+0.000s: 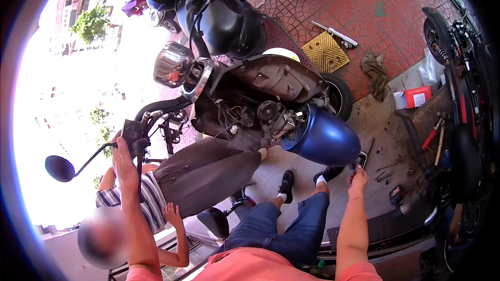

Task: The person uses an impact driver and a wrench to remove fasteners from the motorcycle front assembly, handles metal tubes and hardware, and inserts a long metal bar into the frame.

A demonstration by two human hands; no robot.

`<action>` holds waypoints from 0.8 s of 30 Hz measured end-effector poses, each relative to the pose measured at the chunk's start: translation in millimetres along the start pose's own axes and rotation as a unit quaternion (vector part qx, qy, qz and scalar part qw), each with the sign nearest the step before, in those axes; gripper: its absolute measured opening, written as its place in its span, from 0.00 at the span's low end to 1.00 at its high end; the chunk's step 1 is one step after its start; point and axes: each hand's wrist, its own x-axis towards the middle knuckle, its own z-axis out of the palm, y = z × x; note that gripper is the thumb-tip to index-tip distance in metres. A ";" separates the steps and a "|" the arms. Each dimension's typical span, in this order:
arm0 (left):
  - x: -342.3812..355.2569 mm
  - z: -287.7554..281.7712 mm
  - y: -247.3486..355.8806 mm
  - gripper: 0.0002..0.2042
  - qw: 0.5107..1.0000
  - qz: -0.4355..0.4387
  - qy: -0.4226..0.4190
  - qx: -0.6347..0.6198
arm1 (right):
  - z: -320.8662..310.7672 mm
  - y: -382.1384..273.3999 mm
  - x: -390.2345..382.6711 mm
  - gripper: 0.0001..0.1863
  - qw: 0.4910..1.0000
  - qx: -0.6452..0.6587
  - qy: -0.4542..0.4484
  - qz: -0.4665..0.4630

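A partly stripped scooter with bare wiring [234,117] and a blue front fender [325,138] stands before me. At the left, my left hand [125,164] is closed against the handlebar end [136,132], beside a stalked round mirror [60,168]. My right hand [358,177] grips a metal hand tool [362,159] just off the fender's lower right end. The tool's exact kind is too small to tell. A chrome headlight housing [173,65] sits on the scooter's upper left.
Another person in a striped shirt [152,198] stands close at my left, one hand [172,213] lowered. A second scooter [229,26] stands beyond. On the right are a yellow textured mat [325,52], a rag [375,73], a red-white box [414,97], scattered tools [432,135] and a motorcycle [463,140].
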 end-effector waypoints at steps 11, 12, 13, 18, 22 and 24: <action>6.4 -22.5 -16.1 0.36 0.983 0.176 -0.031 0.037 | 260.1 -163.8 -407.1 0.38 0.711 -0.357 -0.481 -0.368; 9.4 -33.9 -8.2 0.35 0.981 0.176 -0.070 0.039 | 274.3 -170.7 -413.0 0.37 0.718 -0.366 -0.451 -0.384; 14.7 -43.9 -5.6 0.35 0.975 0.187 -0.121 0.009 | 283.5 -172.5 -409.2 0.32 0.780 -0.295 -0.386 -0.393; 53.6 -77.3 -49.2 0.28 0.883 0.176 -0.350 -0.259 | 223.3 -177.8 -440.9 0.15 0.854 -0.252 -0.257 -0.376; 82.4 -40.1 -114.3 0.23 0.825 0.142 -0.379 -0.395 | 129.0 -120.5 -438.9 0.17 0.881 -0.239 -0.174 -0.369; 83.2 -27.4 -121.5 0.20 0.750 0.094 -0.418 -0.505 | 72.2 -85.9 -423.1 0.19 0.919 -0.209 -0.129 -0.307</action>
